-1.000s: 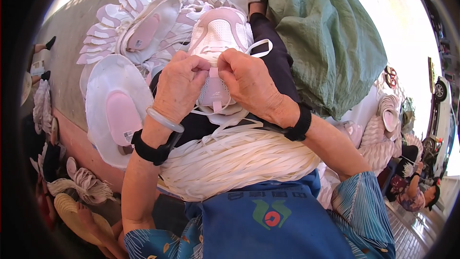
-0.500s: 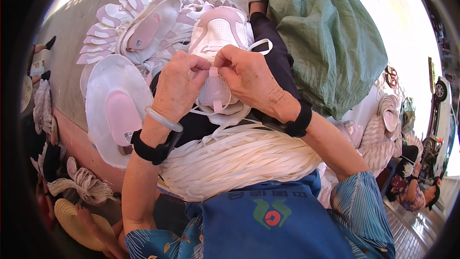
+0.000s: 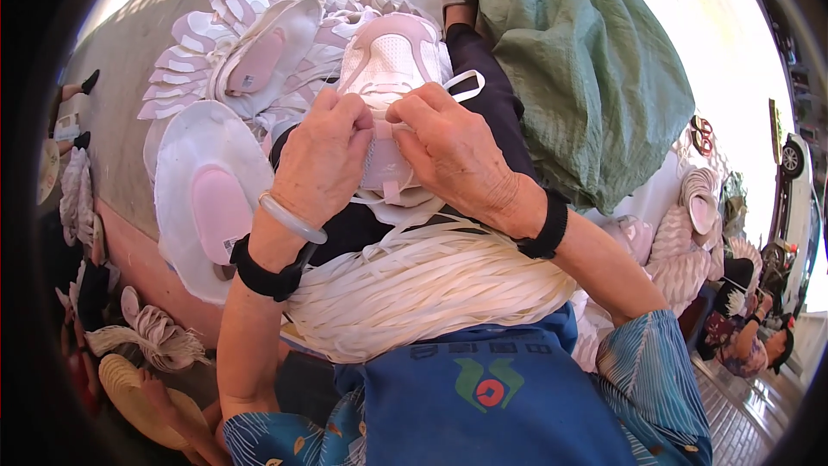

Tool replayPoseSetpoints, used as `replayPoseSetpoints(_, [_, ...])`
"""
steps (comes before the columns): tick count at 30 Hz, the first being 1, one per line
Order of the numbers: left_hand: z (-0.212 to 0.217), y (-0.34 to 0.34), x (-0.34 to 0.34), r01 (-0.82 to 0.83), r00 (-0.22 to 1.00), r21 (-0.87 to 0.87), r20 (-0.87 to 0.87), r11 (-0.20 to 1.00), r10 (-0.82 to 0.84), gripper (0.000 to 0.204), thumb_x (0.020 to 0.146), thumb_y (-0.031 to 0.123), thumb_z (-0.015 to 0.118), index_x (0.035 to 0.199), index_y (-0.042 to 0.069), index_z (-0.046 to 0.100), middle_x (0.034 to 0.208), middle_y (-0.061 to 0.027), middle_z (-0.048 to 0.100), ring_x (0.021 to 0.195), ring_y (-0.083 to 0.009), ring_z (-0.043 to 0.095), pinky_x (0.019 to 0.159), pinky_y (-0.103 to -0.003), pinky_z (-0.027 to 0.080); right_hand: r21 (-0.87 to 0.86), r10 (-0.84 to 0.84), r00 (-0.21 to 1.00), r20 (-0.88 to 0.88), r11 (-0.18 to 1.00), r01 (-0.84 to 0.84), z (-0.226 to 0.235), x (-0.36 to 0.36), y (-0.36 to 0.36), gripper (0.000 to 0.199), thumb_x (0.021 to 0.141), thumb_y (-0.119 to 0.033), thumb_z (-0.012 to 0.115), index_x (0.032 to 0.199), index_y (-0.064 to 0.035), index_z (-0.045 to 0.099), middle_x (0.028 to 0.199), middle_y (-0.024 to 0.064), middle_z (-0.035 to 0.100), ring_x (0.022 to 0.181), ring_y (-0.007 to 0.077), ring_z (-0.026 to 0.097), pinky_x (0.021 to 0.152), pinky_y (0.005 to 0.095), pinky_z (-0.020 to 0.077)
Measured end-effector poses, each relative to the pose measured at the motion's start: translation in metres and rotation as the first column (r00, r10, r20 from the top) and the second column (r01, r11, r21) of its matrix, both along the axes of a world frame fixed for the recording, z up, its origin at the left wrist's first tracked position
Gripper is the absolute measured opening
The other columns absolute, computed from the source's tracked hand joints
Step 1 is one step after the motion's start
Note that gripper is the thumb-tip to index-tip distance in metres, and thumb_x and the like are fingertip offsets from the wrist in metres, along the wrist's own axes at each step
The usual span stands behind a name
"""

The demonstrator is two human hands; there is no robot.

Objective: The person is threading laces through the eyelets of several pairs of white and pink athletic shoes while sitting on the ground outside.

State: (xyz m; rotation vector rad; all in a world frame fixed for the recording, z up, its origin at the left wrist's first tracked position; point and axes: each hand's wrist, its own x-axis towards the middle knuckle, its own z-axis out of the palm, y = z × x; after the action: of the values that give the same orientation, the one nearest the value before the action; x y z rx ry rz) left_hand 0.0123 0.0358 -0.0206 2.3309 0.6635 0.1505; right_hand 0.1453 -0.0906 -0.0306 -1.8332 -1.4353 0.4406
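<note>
Pinching at the top of the pink-and-white mesh shoe upper [image 3: 390, 112], your fingers [image 3: 366, 116] are pressed together on the thin white flat lace [image 3: 466, 82] where it meets the pale pink tongue; the left hand [image 3: 323, 160] grips from one side and the right hand [image 3: 453, 155] from the other, thumbs almost touching. Compared with a second ago little has shifted: both hands sit in the same spot over the upper, the right thumb has crept slightly closer to the left, and the loop of lace showing past your right knuckles looks about as long as it was, so you are, by my reading, partway through one small threading or tightening motion, not between pieces. The upper lies on your lap against dark trousers, toe pointing away from you. Just below your wrists, each wearing a black wristband, with a pale jade-coloured bangle [image 3: 291, 217] on the left, a thick bundle of white flat laces [image 3: 423, 280] rests across your blue apron [image 3: 483, 380]. Farther out on the left, a heap of matching pink-and-white uppers [image 3: 250, 52] and white insoles [image 3: 207, 198] lies on the ground; to the right sits a large green woven sack [image 3: 586, 78].
</note>
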Motion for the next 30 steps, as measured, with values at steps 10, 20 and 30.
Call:
replayPoseSetpoints(10, [0.036, 0.012, -0.033, -0.287, 0.958, -0.796, -0.251, 0.533, 0.141, 0.023, 0.095, 0.02, 0.047, 0.078, 0.004, 0.048, 0.066, -0.0022, 0.042, 0.058, -0.0114, 0.046, 0.05, -0.026, 0.04, 0.051, 0.383, 0.888, 0.254, 0.912, -0.407, 0.018, -0.034, -0.013, 0.021, 0.074, -0.023, 0.07, 0.084, -0.0067, 0.06, 0.086, 0.0071, 0.057, 0.078, 0.0215, 0.058, 0.074, 0.0332, 0.0435])
replayPoseSetpoints(20, [0.064, 0.026, -0.067, 0.373, 0.68, -0.927, 0.297, 0.033, 0.67, 0.012, 0.098, 0.015, 0.04, 0.091, 0.005, 0.042, 0.092, -0.0068, 0.043, 0.066, -0.0134, 0.047, 0.069, -0.032, 0.049, 0.002, 0.367, 0.915, -0.169, 0.928, -0.372, 0.043, -0.029, -0.016, 0.025, 0.093, -0.023, 0.055, 0.076, -0.0041, 0.057, 0.071, 0.0133, 0.058, 0.067, 0.035, 0.06, 0.059, 0.0433, 0.0482])
replayPoseSetpoints(30, [0.112, 0.162, -0.26, 0.573, 0.115, -0.785, 0.36, 0.234, 0.926, 0.017, 0.086, -0.006, 0.037, 0.103, -0.004, 0.038, 0.091, -0.0084, 0.036, 0.085, -0.0196, 0.04, 0.079, -0.033, 0.038, -0.361, 0.109, 0.915, -0.389, 0.895, -0.261, 0.057, 0.066, -0.082, 0.031, 0.092, -0.02, 0.06, 0.072, 0.003, 0.061, 0.059, 0.0118, 0.054, 0.049, 0.0171, 0.047, 0.05, 0.0312, 0.039])
